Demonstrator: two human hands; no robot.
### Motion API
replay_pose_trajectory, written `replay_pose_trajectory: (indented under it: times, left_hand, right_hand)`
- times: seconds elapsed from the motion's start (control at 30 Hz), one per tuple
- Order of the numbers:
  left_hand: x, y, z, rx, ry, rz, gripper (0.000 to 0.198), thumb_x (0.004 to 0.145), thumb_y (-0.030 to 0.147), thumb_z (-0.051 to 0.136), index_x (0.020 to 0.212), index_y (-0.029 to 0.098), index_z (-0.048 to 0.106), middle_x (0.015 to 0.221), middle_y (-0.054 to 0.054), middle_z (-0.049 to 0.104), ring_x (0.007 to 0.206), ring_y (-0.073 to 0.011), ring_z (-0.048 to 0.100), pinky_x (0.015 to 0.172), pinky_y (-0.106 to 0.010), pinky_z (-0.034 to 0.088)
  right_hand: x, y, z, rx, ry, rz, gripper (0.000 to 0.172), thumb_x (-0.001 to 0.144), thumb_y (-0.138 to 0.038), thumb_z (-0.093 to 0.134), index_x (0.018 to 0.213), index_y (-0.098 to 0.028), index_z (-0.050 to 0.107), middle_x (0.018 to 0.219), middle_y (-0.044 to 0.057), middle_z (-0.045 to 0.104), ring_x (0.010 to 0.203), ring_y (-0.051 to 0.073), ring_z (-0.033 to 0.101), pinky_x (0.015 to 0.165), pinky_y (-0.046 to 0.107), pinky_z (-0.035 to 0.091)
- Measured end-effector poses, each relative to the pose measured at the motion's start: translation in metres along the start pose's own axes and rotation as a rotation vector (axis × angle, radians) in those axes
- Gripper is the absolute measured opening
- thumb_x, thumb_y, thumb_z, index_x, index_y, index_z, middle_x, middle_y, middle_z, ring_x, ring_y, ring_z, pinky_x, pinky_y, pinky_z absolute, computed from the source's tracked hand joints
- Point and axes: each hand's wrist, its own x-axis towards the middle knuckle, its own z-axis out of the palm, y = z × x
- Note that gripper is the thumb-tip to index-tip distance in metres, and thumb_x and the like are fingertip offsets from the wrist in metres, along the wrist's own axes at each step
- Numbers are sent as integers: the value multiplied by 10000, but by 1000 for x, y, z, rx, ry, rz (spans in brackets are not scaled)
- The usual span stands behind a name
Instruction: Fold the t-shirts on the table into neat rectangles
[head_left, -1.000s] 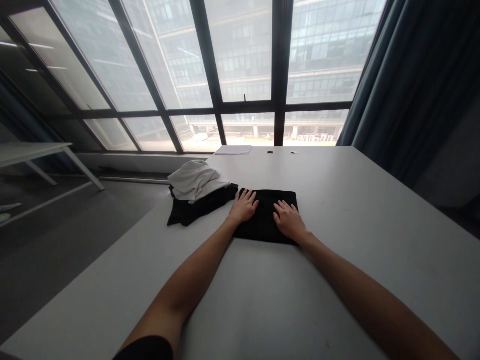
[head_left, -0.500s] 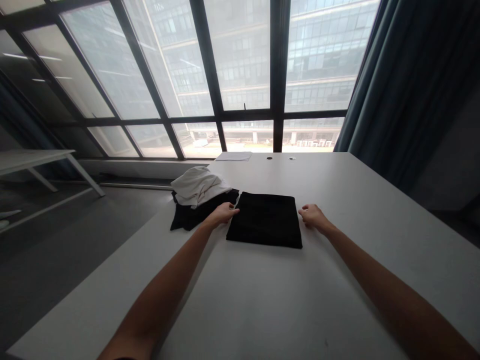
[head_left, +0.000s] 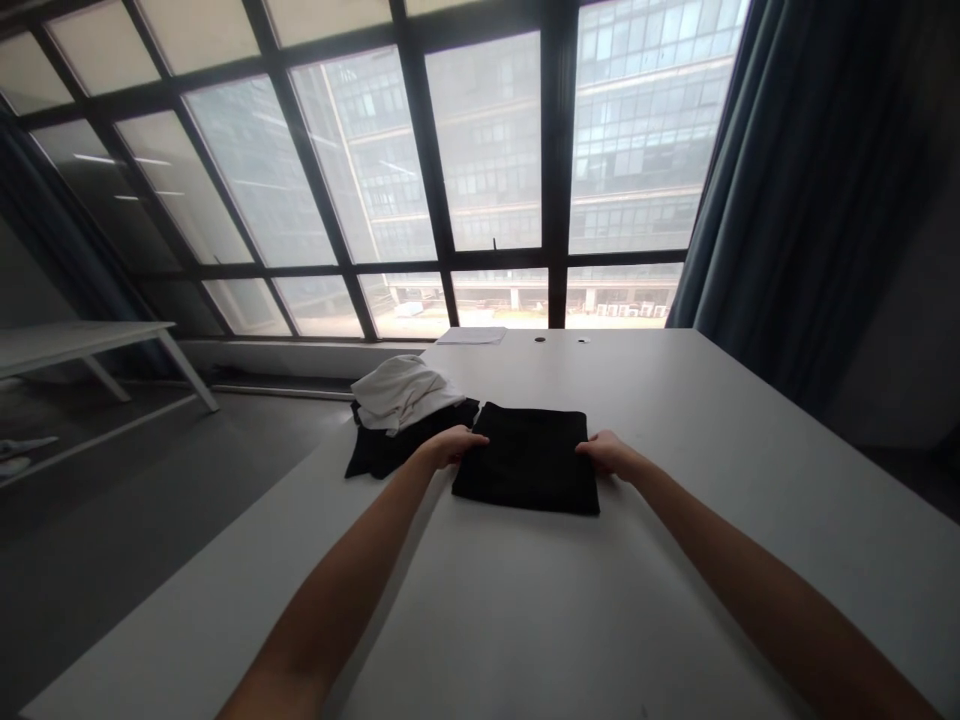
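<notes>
A folded black garment (head_left: 529, 460) lies as a flat, nearly square bundle on the white table (head_left: 517, 610). My left hand (head_left: 454, 445) grips its left edge, thumb on top and the other fingers partly hidden beneath. At the opposite edge, my right hand (head_left: 609, 452) pinches the cloth the same way. Which kind of garment it is cannot be made out. Just beyond my left hand, a crumpled white cloth (head_left: 405, 390) rests on top of a loose black cloth (head_left: 375, 452).
Papers (head_left: 471, 336) lie at the table's far edge, near two small round holes. A large window (head_left: 487, 150) stands behind the table. A blue curtain (head_left: 739, 190) hangs at the right, and another white table (head_left: 82, 340) stands at the left.
My right hand has moved left and now holds the right edge of the folded black garment. My left hand's thumb reaches further onto it. The camera has tilted up slightly.
</notes>
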Motion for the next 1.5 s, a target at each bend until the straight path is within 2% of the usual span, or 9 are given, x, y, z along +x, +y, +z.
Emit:
replay_pose_trajectory:
  times: [0.13, 0.23, 0.3, 0.4, 0.6, 0.8, 1.0, 1.23, 1.5]
  left_hand:
    - [-4, -1, 10, -82, 23, -4, 455, 819, 449, 751, 1147, 160, 621, 1075, -113, 732, 925, -226, 726, 676, -243, 576]
    - [-5, 2, 22, -183, 64, 72, 686, 882, 339, 699, 1478, 234, 375, 1291, -128, 652, 1019, -207, 714, 791, -265, 590]
    - [-4, 8, 36, -329, 6, 173, 838, 869, 255, 709, 1558, 319, 238, 1354, -105, 619, 1036, -207, 709, 851, -302, 589]
    - [2, 23, 69, -486, -147, 280, 831, 836, 194, 729, 1548, 339, 327, 1356, -88, 626, 1066, -223, 698, 912, -328, 577]
    - [34, 80, 176, -454, -222, 296, 773, 833, 219, 741, 1529, 275, 409, 1431, -115, 576, 1154, -277, 658, 894, -370, 596]
    - [71, 154, 303, -429, -235, 502, 774, 798, 208, 778, 1503, 200, 459, 1456, -111, 560, 1285, -270, 579, 1085, -378, 476]
    - [92, 213, 385, -353, -164, 622, 738, 859, 162, 686, 1536, 145, 391, 1497, -124, 514, 1375, -240, 491, 1171, -341, 361]
    - [114, 228, 416, -268, -200, 548, 773, 871, 232, 693, 1555, 126, 350, 1533, -151, 460, 1419, -270, 431, 1191, -364, 323]
    - [128, 222, 415, -362, -328, 498, 882, 819, 200, 722, 1585, 179, 285, 1472, -132, 537, 1329, -263, 534, 1128, -372, 412]
  right_hand:
    - [3, 5, 9, 58, 56, -70, 75, 820, -147, 642, 777, -155, 581, 559, -32, 542, 489, 110, 536, 423, 189, 402]
    - [9, 10, 0, 121, 69, -77, 36, 809, -142, 630, 807, -155, 596, 601, -25, 573, 521, 114, 554, 448, 195, 417]
    - [15, 15, -18, 164, 80, -73, 38, 792, -135, 638, 810, -151, 608, 612, -21, 584, 536, 116, 563, 465, 197, 427]
    - [22, 29, -62, 212, 117, -59, 63, 765, -136, 669, 805, -148, 621, 615, -18, 592, 546, 116, 568, 485, 201, 435]
    - [23, 78, -187, 218, 242, -35, 85, 746, -148, 711, 804, -144, 650, 660, -2, 629, 567, 109, 566, 501, 197, 425]
    - [29, 119, -311, 144, 411, 6, 82, 734, -143, 718, 792, -133, 661, 639, -1, 623, 563, 105, 559, 499, 190, 410]
    - [60, 132, -388, 29, 601, 31, 105, 743, -131, 701, 848, -121, 694, 674, 23, 667, 601, 135, 610, 572, 222, 473]
    - [98, 149, -414, -166, 825, 38, 142, 749, -138, 717, 891, -149, 726, 844, 41, 723, 807, 150, 663, 749, 219, 493]
    - [79, 163, -435, -222, 723, 214, 197, 741, -291, 805, 727, -124, 701, 621, 49, 643, 579, 162, 602, 561, 270, 485]
